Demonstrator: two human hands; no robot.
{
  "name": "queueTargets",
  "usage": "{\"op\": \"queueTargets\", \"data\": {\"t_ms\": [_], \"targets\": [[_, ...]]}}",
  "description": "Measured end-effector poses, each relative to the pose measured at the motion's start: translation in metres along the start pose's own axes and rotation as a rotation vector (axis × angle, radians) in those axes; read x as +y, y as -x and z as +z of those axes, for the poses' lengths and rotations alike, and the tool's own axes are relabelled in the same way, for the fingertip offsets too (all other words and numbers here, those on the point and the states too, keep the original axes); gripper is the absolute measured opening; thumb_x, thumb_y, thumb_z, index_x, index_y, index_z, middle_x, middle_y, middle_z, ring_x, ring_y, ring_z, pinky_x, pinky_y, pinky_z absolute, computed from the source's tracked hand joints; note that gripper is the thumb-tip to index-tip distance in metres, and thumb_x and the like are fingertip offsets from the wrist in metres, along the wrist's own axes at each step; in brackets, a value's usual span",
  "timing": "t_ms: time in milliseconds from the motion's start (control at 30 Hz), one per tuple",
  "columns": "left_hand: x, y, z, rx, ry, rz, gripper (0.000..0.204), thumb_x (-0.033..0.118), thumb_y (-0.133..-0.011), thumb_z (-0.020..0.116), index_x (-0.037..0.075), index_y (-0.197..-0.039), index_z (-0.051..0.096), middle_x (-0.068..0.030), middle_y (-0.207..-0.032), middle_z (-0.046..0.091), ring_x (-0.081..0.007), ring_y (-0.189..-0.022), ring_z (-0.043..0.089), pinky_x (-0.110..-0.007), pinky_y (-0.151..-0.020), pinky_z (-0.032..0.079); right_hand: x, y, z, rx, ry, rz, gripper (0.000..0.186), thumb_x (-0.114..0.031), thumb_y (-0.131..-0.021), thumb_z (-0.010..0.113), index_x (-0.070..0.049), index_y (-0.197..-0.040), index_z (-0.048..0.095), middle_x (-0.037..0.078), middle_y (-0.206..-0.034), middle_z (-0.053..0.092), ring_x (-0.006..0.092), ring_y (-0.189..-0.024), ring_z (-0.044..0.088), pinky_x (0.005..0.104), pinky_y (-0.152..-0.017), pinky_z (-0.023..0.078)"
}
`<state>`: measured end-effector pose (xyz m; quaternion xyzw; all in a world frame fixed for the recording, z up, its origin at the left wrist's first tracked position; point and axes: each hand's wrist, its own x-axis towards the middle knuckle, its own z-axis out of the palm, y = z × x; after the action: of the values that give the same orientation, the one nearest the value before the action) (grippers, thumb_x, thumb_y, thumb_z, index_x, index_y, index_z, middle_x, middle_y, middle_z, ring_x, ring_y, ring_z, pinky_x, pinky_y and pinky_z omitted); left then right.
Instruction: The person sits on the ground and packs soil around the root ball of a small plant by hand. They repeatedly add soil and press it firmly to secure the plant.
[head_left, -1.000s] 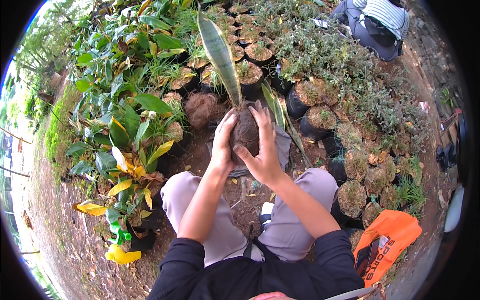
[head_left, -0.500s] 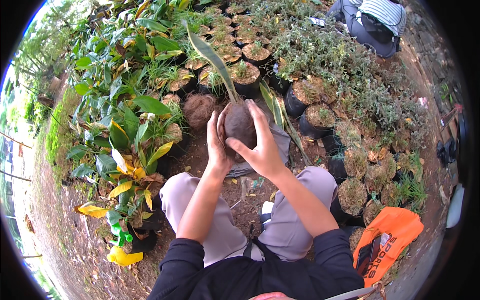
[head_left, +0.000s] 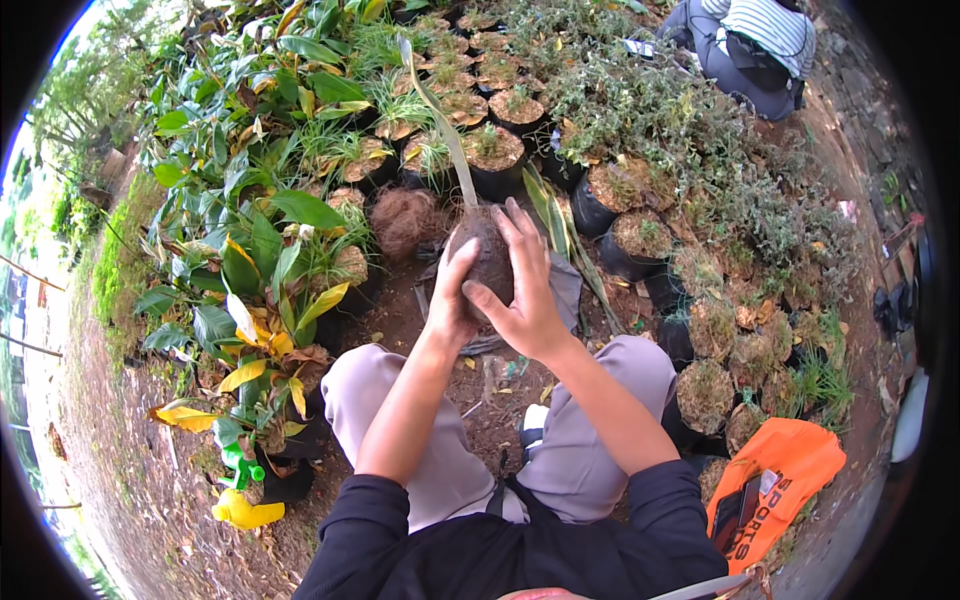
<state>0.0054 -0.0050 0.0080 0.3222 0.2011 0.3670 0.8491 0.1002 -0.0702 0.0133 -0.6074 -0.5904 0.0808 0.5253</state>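
Observation:
Between my palms sits a dark, rounded soil ball (head_left: 490, 262), with a single long snake plant leaf (head_left: 456, 150) rising from its top. My left hand (head_left: 453, 295) is pressed along the ball's left side. My right hand (head_left: 525, 295) cups the right side, fingers pointing up and thumb across the front. Left of the ball lies a clump of brown coir fibre (head_left: 402, 222). Under and behind my hands a grey plastic sheet (head_left: 566, 292) is spread on the soil. More variegated snake plant leaves (head_left: 548, 208) lie to the right.
Leafy plants (head_left: 265, 240) crowd the left, and rows of black potted plants (head_left: 498, 150) stand ahead and right. A yellow spray bottle with a green part (head_left: 248, 510) lies at lower left. An orange bag (head_left: 785, 465) with a phone (head_left: 738, 515) is at lower right. Another person (head_left: 740, 50) crouches far right.
My hands have shifted on the soil ball, the left one now further round its front. The ball and its leaf have turned, showing the leaf more edge-on.

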Motion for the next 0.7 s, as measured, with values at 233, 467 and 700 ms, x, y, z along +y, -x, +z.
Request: {"op": "queueTargets", "data": {"t_ms": [233,467,700], "targets": [[0.016,-0.008,-0.01,0.13,0.408,-0.191,0.041,0.032,-0.083,0.062,0.005,-0.114,0.059,-0.0125,-0.106,0.066,-0.0271,-0.095,0.065,-0.042,-0.089,0.052,-0.003,-0.018,-0.034,-0.264,-0.264,0.025,0.084,-0.039,-0.074,0.078,-0.004,-0.141,0.042,0.018,-0.147,0.037,0.0305,-0.137,0.035,0.0407,-0.114,0.024],[0.015,-0.013,-0.016,0.128,0.501,-0.219,0.035,0.033,-0.085,0.061,0.007,-0.108,0.061,-0.0108,-0.103,0.067,-0.0249,-0.091,0.066,-0.041,-0.084,0.055,-0.002,-0.012,-0.033,-0.29,0.195,-0.192,0.068,-0.037,-0.069,0.078,-0.021,-0.132,0.056,0.003,-0.138,0.051,0.0273,-0.129,0.045,0.0589,-0.11,0.023],[0.009,-0.013,-0.019,0.183,0.498,-0.2,0.03,0.031,-0.085,0.062,0.007,-0.103,0.061,-0.009,-0.097,0.067,-0.0234,-0.085,0.066,-0.039,-0.079,0.056,0.005,-0.005,-0.019,-0.221,0.286,-0.274,0.067,-0.029,-0.072,0.075,-0.016,-0.133,0.052,0.005,-0.135,0.053,0.0239,-0.121,0.052,0.059,-0.11,0.023]]}}
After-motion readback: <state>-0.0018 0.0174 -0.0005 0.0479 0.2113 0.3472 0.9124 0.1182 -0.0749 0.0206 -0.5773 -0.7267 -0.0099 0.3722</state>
